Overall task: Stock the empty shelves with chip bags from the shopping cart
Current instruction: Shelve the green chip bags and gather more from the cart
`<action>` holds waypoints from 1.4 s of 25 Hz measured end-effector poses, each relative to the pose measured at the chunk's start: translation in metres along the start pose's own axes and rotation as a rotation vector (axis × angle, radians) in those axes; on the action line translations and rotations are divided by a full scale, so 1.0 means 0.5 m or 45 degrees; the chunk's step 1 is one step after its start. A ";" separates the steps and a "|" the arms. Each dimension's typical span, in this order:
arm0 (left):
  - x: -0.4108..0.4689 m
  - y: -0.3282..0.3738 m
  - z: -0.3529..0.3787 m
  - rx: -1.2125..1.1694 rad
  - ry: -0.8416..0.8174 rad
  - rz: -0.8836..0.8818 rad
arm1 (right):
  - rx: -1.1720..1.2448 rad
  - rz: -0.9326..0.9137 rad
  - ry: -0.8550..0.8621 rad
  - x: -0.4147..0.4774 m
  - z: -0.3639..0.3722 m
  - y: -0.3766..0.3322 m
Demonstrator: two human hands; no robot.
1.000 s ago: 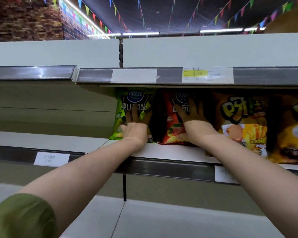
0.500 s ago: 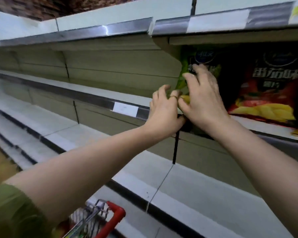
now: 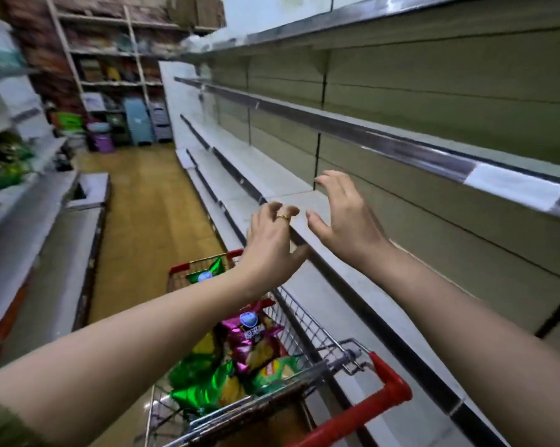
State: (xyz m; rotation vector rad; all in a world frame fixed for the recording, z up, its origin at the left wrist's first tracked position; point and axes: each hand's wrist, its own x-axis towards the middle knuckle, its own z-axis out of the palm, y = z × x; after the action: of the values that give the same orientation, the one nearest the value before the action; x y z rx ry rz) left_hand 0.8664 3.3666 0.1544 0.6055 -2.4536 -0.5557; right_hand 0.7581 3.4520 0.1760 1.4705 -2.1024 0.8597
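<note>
Foil chip bags (image 3: pixel 252 345) in cart (image 3: pixel 390 393) lie below slack, empty left hand (image 3: pixel 270 237), right hand (image 3: pixel 346 217).

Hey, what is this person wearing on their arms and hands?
A gold ring sits on a finger of the left hand, and an olive-green sleeve shows higher up that arm. The right hand and forearm show nothing worn.

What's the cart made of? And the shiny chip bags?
The cart looks like silvery metal wire, with a glossy red handle, probably plastic. The chip bags look like crinkly, foil-like plastic film: bright glints on the folds.
</note>
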 end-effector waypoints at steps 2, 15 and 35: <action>0.001 -0.090 -0.011 0.049 -0.009 -0.103 | 0.066 -0.001 -0.128 0.027 0.085 -0.027; 0.035 -0.471 0.125 0.000 -0.168 -0.717 | 0.382 0.381 -0.829 0.050 0.570 -0.008; -0.061 -0.694 0.343 -0.066 -0.235 -1.184 | -0.173 0.668 -1.307 -0.026 1.137 0.144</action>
State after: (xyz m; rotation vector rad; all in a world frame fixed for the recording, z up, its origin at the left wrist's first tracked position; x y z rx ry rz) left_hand 0.8910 3.1437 -0.1626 1.7495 -2.1884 -1.0470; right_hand 0.6957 3.0803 -0.2560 1.4527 -3.2997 0.0256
